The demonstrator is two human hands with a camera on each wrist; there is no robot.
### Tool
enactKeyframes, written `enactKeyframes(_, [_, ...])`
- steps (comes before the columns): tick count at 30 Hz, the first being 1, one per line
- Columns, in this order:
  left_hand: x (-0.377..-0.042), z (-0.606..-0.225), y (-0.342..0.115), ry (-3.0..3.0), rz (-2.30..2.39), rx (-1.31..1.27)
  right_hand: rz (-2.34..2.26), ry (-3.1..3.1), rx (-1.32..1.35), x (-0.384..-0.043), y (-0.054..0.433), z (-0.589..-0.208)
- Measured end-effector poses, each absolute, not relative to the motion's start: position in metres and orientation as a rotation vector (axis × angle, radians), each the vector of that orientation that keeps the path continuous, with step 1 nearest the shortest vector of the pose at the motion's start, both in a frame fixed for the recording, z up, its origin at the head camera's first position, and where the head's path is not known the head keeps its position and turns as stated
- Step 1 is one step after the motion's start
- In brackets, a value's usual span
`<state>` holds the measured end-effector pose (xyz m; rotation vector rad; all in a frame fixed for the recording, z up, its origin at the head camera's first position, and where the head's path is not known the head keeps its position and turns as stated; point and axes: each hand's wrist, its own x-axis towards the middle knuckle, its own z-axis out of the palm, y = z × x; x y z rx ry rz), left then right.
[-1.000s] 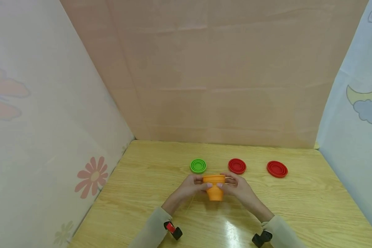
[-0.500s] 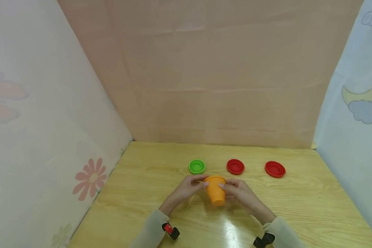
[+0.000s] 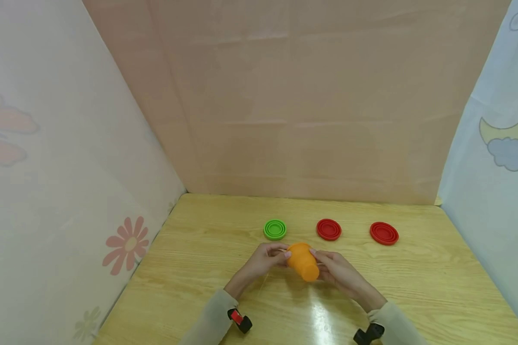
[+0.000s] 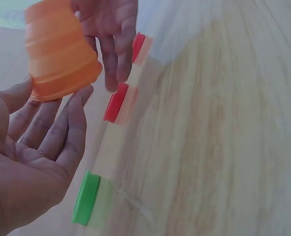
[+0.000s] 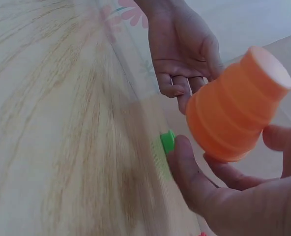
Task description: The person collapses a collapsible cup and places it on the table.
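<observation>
An orange collapsible cup, drawn out to its stepped full height, is held above the table between both hands. It tilts, its narrow base toward the person and to the right. My left hand pinches the wide rim from the left, thumb on the near side and fingers behind. From the right, my right hand grips the cup near the rim, its thumb on the wall. In the right wrist view the closed base of the cup faces up and right. The cup's inside is hidden.
Behind the hands, a flattened green cup and two flattened red cups, one in the middle and one at right, lie in a row on the wooden table. Patterned side walls and a plain back wall enclose the table.
The cup has gone from upright with a partly folded wall to fully drawn out. Its base has swung toward the person and right. Both hands keep hold near the rim.
</observation>
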<state>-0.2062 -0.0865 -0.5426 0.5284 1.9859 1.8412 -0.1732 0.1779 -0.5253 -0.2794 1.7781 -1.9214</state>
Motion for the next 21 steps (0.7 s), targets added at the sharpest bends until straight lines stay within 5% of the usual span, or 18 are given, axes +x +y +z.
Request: enactKeyframes(21, [-0.198,-0.554,-0.077,1.553,2.082,0.127,-2.115,1.737,-0.136,-0.175,0.172,-0.533])
